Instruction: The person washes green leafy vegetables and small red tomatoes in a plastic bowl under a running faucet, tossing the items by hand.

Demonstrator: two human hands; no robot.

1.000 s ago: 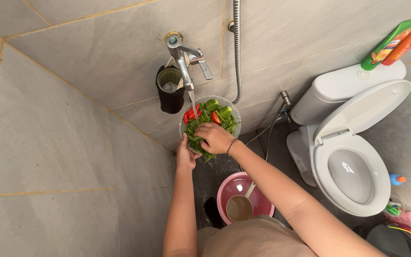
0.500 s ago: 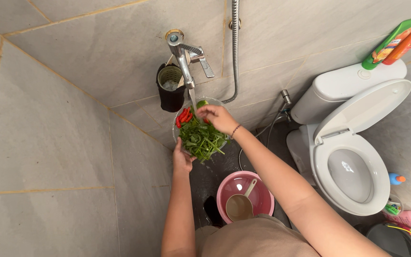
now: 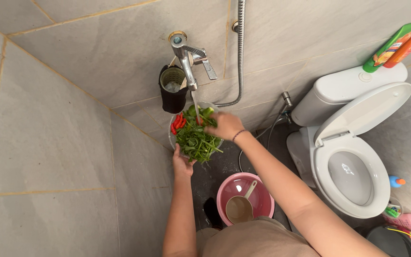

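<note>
Vegetables (image 3: pixel 197 138) are lying in a clear bowl (image 3: pixel 171 135) that is being held under a running metal tap (image 3: pixel 186 59), seen from the head camera looking down. The heap is mostly green leafy stems, with red chillies (image 3: pixel 177 122) at the far left edge and pale green pieces (image 3: pixel 200 111) just beyond the right fingers. The left hand (image 3: pixel 182 164) is gripping the bowl's near rim from below, its fingers curled around the edge and mostly hidden under the bowl, so how tightly they are closing cannot be told. The right hand (image 3: pixel 224 126) is resting on the far right side of the heap, its fingers bent down into the greens beside the thin stream of water; whether they are pinching anything cannot be told.

Grey tiled walls (image 3: pixel 63 123) are filling the left and top of the view, and the dark floor (image 3: pixel 215 169) under the bowl is looking wet. A black holder with a cup (image 3: pixel 172 90) is hanging just left of the tap, and a metal hose (image 3: pixel 238 52) is running down the wall beyond the right hand. Below the forearms, a pink basin (image 3: pixel 262 200) is sitting on the floor with a scoop (image 3: pixel 239 207) in it. Well to the right of the right hand, a white toilet (image 3: pixel 353 157) is standing with its lid up, and green and orange bottles (image 3: pixel 398 43) are lying on its tank.
</note>
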